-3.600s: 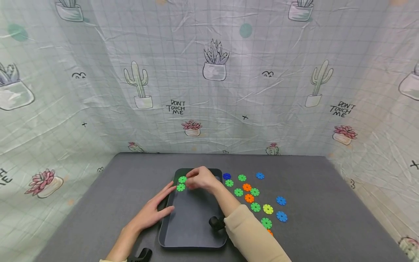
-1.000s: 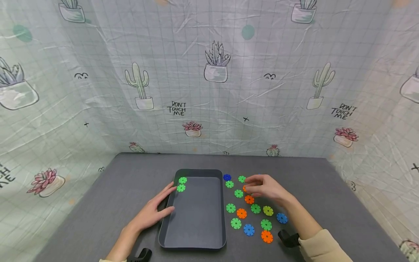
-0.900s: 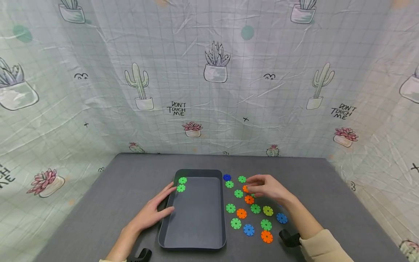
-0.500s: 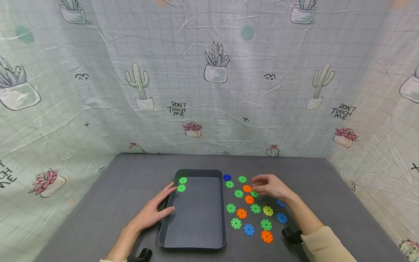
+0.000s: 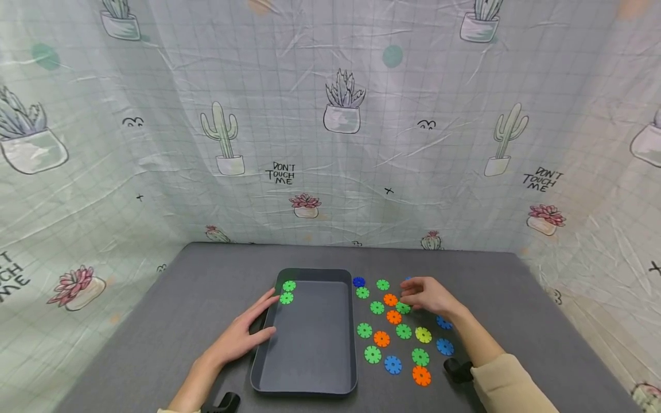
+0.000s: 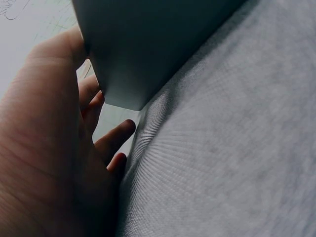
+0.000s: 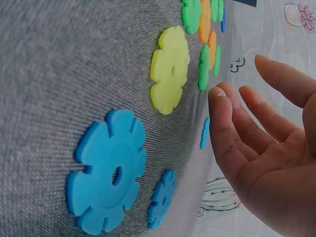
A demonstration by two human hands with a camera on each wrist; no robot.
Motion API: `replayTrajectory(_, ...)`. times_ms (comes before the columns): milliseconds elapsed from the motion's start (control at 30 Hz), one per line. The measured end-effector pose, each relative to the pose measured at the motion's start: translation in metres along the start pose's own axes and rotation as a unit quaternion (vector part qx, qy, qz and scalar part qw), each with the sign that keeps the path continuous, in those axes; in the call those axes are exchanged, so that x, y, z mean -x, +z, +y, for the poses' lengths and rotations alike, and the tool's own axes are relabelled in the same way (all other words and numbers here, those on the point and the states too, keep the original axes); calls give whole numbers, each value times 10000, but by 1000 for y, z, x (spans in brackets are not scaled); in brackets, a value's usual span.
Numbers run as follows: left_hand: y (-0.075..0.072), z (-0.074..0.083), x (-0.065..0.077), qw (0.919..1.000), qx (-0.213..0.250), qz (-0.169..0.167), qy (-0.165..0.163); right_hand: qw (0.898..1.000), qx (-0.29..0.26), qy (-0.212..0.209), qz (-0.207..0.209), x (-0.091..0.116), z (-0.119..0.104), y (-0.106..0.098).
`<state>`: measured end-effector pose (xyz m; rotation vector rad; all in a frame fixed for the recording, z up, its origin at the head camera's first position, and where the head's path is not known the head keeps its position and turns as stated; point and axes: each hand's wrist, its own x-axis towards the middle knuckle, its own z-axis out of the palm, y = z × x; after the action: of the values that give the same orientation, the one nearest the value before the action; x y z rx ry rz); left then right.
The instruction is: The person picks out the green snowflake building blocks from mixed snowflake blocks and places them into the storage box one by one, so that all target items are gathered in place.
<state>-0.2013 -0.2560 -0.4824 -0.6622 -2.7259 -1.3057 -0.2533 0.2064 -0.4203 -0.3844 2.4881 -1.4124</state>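
Currently, left hand [image 5: 241,337] splayed against the tray [image 5: 312,344], right hand [image 5: 430,295] unclenched, loosely curved near a green disc [image 5: 401,310].

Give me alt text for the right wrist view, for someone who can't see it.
A right hand, nothing visible in its grasp, hangs over a gray woven surface. Closest to the camera lies a notched blue disc, with a yellow disc beyond it and green and orange discs farther off.

A grey table [image 5: 155,327] with a woven surface fills the lower frame. On it, at lower centre, stands a dark tray [image 5: 310,355]; to the tray's right lie green discs [image 5: 372,351], orange discs [image 5: 421,371], blue discs [image 5: 393,361] and one yellow disc [image 5: 423,331].
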Motion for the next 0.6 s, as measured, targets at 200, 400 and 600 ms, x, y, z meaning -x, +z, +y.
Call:
replayTrajectory(200,-1,-1,0,10000,-23,-27,-28,9998,168,87,47,-4,6,2)
replayTrajectory(400,-1,0,0,10000,-4,-43,-38,9987,443,100,227,-5,11,5)
replayTrajectory(600,-1,1,1,10000,26,-23,-31,9971,628,-22,440,-6,16,9)
